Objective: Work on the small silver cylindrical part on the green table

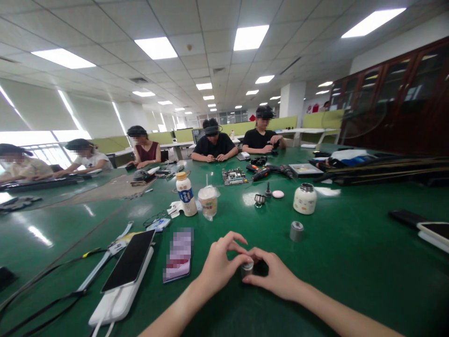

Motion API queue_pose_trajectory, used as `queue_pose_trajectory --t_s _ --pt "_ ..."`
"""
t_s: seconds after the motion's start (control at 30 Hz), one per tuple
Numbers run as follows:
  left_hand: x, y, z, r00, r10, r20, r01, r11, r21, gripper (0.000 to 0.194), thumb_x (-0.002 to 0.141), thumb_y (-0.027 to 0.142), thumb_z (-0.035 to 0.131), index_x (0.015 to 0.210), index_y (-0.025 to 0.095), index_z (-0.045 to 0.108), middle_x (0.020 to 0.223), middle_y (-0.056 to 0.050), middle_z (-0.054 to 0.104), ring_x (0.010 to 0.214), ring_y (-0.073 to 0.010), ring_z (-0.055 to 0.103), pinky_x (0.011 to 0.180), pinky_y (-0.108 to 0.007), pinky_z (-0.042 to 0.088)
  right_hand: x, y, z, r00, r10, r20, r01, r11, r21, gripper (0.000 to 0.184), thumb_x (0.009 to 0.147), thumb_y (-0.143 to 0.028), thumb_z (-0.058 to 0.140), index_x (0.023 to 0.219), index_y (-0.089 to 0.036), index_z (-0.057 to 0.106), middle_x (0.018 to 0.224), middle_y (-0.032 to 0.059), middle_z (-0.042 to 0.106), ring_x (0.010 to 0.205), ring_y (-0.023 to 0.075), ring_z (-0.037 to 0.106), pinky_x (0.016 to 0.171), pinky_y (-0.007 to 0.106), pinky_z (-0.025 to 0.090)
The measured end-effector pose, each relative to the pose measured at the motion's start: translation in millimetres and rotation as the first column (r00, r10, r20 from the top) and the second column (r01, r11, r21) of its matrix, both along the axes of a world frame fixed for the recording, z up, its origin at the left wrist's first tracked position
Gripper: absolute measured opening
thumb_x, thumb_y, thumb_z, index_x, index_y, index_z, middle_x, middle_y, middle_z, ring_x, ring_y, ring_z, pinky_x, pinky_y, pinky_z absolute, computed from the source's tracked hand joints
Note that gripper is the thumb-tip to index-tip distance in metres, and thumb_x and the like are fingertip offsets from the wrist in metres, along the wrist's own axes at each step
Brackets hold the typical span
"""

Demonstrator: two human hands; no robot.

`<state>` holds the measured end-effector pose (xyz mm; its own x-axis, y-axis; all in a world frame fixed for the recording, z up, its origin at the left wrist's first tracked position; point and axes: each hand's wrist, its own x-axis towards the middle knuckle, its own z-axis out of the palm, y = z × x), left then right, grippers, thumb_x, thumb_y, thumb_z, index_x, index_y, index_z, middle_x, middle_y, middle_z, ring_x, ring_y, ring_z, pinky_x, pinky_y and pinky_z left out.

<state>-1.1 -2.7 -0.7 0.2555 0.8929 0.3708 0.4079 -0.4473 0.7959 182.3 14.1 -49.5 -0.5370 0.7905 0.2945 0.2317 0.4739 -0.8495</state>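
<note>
A small silvery metal cylinder [247, 270] stands on the green table just in front of me. My right hand [275, 273] grips it from the right, thumb low and fingers at its top. From the left, my left hand [224, 257] has its thumb at the cylinder's upper rim, with the index finger arched above; its other fingertips are partly hidden. Slightly farther off to the right is a second grey metal cylinder [296, 232], upright and untouched. Behind that one stands a cream insulated bottle body [305, 200] with face drawings and an open metal neck.
Left of my hands lie a purple-screened phone [178, 256] and a dark phone [129, 260] on a white power bank [121, 299] with cables. Ahead are a drink bottle [186, 195], a plastic cup [208, 202], a pink disc [278, 194] and a circuit board [234, 176]. Several people sit across.
</note>
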Motion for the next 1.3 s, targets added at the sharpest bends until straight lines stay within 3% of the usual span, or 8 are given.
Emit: queue_pose_trajectory --t_s 0.27,0.57,0.97,1.17,1.3 --pt "-2 1 0.2 0.988 0.026 -0.153 -0.016 0.998 0.066 0.03 0.074 0.014 0.077 0.096 0.025 0.059 0.082 0.004 0.08 0.088 -0.0234 0.073 0.084 -0.032 0.047 1 -1 -0.9 1.0 -0.013 0.012 0.013 1.0 0.002 0.031 0.073 -0.035 0.081 0.095 -0.02 0.065 0.088 -0.0002 0.072 0.085 0.0211 0.067 0.077 0.029 0.048" --pt "-1 -2 6.3 0.979 0.012 -0.201 0.001 0.998 0.065 0.032 0.074 0.012 0.076 0.099 0.025 0.06 0.085 0.004 0.08 0.09 -0.023 0.072 0.085 -0.032 0.045 0 -2 1.8 1.0 -0.011 0.0 0.011 1.0 -0.003 0.033 0.073 -0.035 0.081 0.099 -0.02 0.066 0.091 0.0008 0.073 0.088 0.0217 0.067 0.079 0.029 0.048" --pt "1 -5 6.9 0.998 -0.05 -0.028 0.048 0.997 -0.059 0.035 0.074 0.006 0.071 0.102 0.022 0.06 0.081 0.001 0.079 0.083 -0.0194 0.074 0.083 -0.028 0.051 0 0 -0.4 1.0 -0.014 0.012 0.014 1.0 0.023 0.032 0.073 -0.033 0.081 0.098 -0.02 0.066 0.091 0.0005 0.072 0.086 0.0205 0.065 0.076 0.028 0.047" --pt "0 -7 4.8 0.988 -0.15 0.042 0.152 0.987 -0.043 0.049 0.077 -0.004 0.056 0.118 0.023 0.055 0.118 -0.005 0.07 0.089 -0.0171 0.073 0.082 -0.029 0.054 0 0 -0.4 1.0 -0.013 0.006 0.012 0.999 0.029 0.03 0.073 -0.031 0.081 0.096 -0.02 0.066 0.091 -0.0007 0.071 0.085 0.0193 0.065 0.077 0.027 0.047" --pt "-2 -5 3.6 0.978 -0.191 0.084 0.195 0.979 -0.053 0.048 0.079 -0.003 0.054 0.12 0.022 0.055 0.122 -0.007 0.066 0.089 -0.0168 0.072 0.085 -0.032 0.055 0 -1 1.3 1.0 -0.02 0.019 0.019 0.999 0.032 0.028 0.073 -0.031 0.08 0.095 -0.02 0.066 0.091 -0.0012 0.07 0.085 0.0191 0.064 0.075 0.026 0.046"
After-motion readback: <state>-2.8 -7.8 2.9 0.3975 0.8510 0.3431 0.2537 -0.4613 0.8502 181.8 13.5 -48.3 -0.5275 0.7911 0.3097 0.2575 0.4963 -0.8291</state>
